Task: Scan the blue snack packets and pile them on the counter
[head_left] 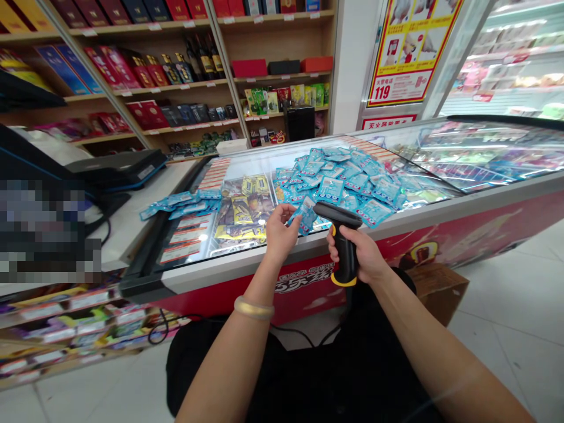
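Observation:
Between the fingers of my left hand (282, 232) is a small blue packet (305, 216), held over the near edge of the chest freezer. My right hand (362, 251) is wrapped round the grip of a black and yellow barcode scanner (346, 258), its head pointing left at the packet and close to it. Behind both hands, a big heap of similar blue packets (330, 189) lies on the freezer's glass top. A smaller pile of blue packets (189, 203) rests on the left end of the glass. Print on the packets is too small to read.
Under the freezer (211, 271) glass, yellow-wrapped goods (242, 208) show. A counter with a black device (118, 167) stands left. Shelves of boxes and bottles (205, 59) line the back. A cable (304, 335) hangs near my legs, and a cardboard box (440, 288) sits at right.

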